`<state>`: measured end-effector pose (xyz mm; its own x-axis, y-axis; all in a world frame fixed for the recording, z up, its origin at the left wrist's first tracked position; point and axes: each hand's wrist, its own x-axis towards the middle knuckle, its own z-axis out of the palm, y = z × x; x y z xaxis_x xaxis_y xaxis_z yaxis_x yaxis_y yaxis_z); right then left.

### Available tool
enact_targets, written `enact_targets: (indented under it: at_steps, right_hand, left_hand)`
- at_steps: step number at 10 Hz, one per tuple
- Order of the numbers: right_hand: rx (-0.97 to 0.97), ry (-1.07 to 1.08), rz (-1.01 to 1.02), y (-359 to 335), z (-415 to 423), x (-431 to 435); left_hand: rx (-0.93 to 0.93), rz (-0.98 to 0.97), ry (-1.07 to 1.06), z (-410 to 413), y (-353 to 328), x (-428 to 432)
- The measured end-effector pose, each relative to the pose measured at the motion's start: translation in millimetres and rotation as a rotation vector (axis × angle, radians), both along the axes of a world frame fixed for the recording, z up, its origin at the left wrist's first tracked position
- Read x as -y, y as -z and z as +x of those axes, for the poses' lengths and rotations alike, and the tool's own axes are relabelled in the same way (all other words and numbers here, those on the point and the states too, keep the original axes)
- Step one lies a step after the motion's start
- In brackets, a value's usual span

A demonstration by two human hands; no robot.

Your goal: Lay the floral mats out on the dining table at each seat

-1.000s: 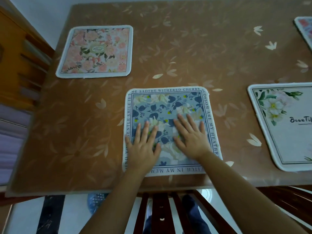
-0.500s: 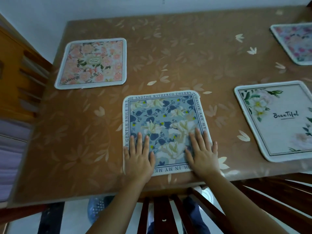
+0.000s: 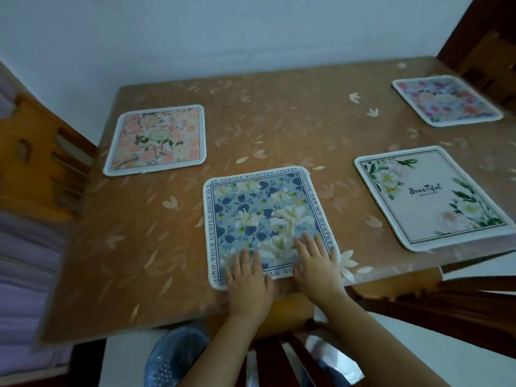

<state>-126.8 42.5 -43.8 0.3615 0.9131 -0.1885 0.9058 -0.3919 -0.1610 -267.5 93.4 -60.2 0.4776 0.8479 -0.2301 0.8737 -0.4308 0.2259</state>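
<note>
**Blue mat pressed flat at the near seat**

Head view: the blue floral mat (image 3: pixel 269 223) is pinned near the table (image 3: pixel 139 247) edge by the left hand (image 3: pixel 248 280) and right hand (image 3: pixel 317 268), fingers flat, nothing gripped. An uneven slide could skew it or carry it over the edge.

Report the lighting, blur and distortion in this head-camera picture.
Head view: dim, bluish light throughout; the lettering on the blue floral square mat under the left hand and right hand is legible, while the orange wooden chair at left and the pink floral mat at far right smear; the wide lens bows the edges of the brown leaf-patterned table.
</note>
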Motion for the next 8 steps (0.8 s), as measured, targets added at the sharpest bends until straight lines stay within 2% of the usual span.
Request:
enact_targets:
  at_steps: [2,5,7,8]
  right_hand:
    - [0.020,0.016,0.202,-59.4,24.5,20.3]
    - [0.144,-0.026,0.315,-117.6,85.0,73.4]
    - [0.149,-0.012,0.364,-136.4,121.6,121.8]
    - [0.090,-0.054,0.409,-140.5,121.6,136.9]
  left_hand:
    - [0.162,0.166,-0.011,9.5,-51.7,7.5]
    - [0.287,0.319,-0.064,33.8,-122.5,48.2]
    - [0.368,0.349,-0.081,69.5,-140.3,101.2]
    - [0.353,0.377,-0.070,81.8,-141.4,128.1]
